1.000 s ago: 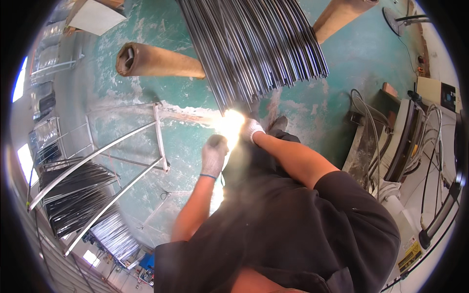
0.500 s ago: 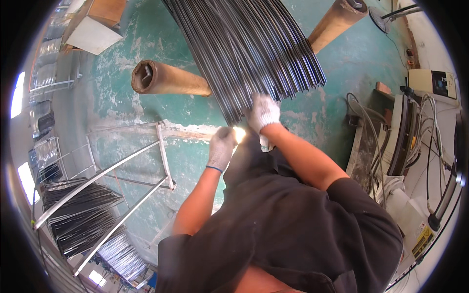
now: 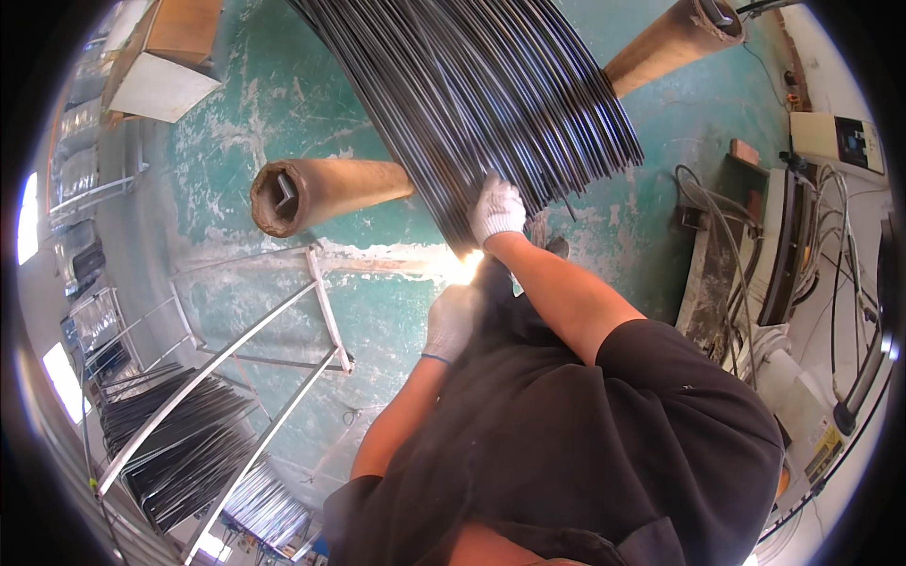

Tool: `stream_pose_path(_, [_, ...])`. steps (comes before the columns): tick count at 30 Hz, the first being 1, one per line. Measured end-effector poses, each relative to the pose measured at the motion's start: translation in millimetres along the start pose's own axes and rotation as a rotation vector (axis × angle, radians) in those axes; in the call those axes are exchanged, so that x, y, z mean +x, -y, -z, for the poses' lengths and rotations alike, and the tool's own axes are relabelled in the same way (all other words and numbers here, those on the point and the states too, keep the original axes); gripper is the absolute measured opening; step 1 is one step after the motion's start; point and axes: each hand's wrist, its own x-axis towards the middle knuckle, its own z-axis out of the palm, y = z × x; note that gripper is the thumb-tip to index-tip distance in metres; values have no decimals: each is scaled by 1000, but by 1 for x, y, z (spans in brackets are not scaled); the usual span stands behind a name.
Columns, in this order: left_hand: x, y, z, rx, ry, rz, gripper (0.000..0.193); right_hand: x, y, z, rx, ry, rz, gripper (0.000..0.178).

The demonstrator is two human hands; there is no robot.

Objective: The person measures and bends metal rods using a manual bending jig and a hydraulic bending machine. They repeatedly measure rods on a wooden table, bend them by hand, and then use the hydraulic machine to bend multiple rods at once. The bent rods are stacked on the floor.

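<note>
A wide bundle of long dark metal rods (image 3: 472, 104) lies across the upper middle, its near ends fanned out. My right hand (image 3: 498, 209), in a white knit glove, has its fingers curled onto the rods near their ends. Just below and left of it, my left hand (image 3: 453, 321) wears a similar glove and looks closed. A bright glow (image 3: 464, 267) sits at its fingertips, below the leftmost rod ends. Glare hides whatever the left fingers hold. One rod end (image 3: 570, 209) juts out past the others, to the right of my right hand.
Two thick brown tubes with ragged ends, one at left (image 3: 330, 193) and one at right (image 3: 670, 47), flank the rods. A white metal frame (image 3: 241, 330) stands left, with more dark rods (image 3: 189, 443) beyond. Cables and machinery (image 3: 755, 255) line the right side. The green floor is worn.
My left hand has moved down and slightly right, and the glow has shifted slightly right. The right hand stays on the rods. A rod end now sticks out at the right.
</note>
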Motion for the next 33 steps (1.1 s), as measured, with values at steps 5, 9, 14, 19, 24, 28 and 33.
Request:
stream_pose_path(5, [19,1,13,-30,-30,-32,19,2,6,7,-163,97,-29,39])
stream_pose_path(9, [32,-23,34,-323,-124,103,19,11,-3,5,-131,147,-46,38])
stream_pose_path(14, [50,-36,56,-419,-109,92,20,10,0,42,-36,282,-63,32])
stream_pose_path(19, [51,-38,55,-362,-70,121,21,18,-27,57,294,375,-127,45])
stream_pose_path(24, [54,-21,33,-482,3,205,22,18,-57,67,917,574,-242,57])
stream_pose_path(28, [76,-28,29,-533,37,137,23,6,-43,94,727,490,-294,60])
stream_pose_path(33, [137,-95,34,-840,225,239,33,-43,-44,78,345,406,-37,68])
